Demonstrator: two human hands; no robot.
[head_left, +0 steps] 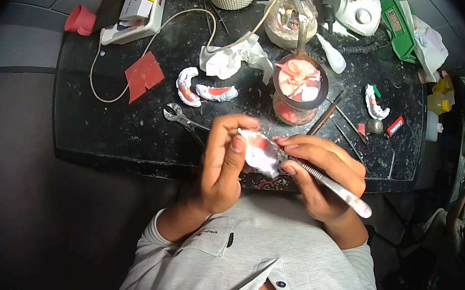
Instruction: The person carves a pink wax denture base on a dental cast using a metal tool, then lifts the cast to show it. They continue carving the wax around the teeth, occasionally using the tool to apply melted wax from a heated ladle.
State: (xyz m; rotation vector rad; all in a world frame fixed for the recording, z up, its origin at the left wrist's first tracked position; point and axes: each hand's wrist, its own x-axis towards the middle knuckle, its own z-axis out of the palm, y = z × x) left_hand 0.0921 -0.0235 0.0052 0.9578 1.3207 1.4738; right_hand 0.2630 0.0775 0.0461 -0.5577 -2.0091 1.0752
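Observation:
My left hand [223, 164] is closed around a white dental cast [262, 158] with a patch of pink wax on its upper side. Its thumb presses the cast's left edge. In my right hand [325, 174] is a metal carving tool [336, 190] with a ridged, flattened handle, gripped like a pen. The tool's working end meets the right side of the cast, where my fingers partly hide it. Just beyond both hands stands a dark round pan [279, 85] holding pink and whitish wax pieces.
Two waxed casts [187, 86] lie left of the pan, near crumpled tissue [224, 62] and a pink wax sheet [144, 76]. An adjustable wrench [181, 118] is by my left hand. Rightward are thin metal tools [349, 141], another cast [375, 103] and a red lighter [395, 127].

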